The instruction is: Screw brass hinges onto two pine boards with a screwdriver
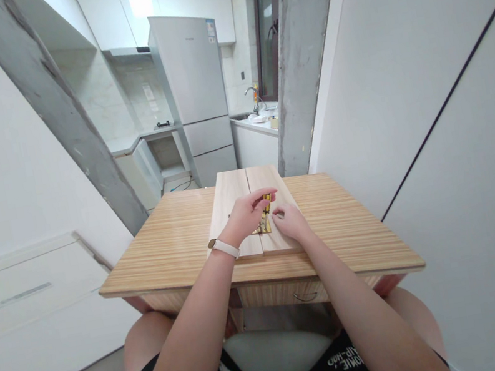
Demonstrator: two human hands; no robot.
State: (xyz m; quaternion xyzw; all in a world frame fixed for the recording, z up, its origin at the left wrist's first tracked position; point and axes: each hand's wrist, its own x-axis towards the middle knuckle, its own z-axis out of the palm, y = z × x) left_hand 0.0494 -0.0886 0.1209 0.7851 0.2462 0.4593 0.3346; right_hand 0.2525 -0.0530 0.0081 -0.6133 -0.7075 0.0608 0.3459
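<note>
A yellow tool (266, 203) is held in the closed left hand (246, 214). A small gold piece (266, 227) on 2 boards (230, 198) is pinched by the right hand (289, 221).

A tall pale refrigerator (194, 87) stands at the far end of the room, with white wall cabinets (151, 5) above it. To its left runs a grey counter (136, 142) over an open niche; a black cable (184, 186) lies on the floor in front. To its right a second counter (254, 124) carries a sink tap (254, 97) and some small items too far off to tell, below a dark window (265, 24). Two rough grey concrete pillars (60, 115) lean in from either side. A white panel (24, 299) lies low at the left. A grey stool seat (276, 358) shows under the near edge of the surface (353, 225), which has a drawer handle (305, 297).
</note>
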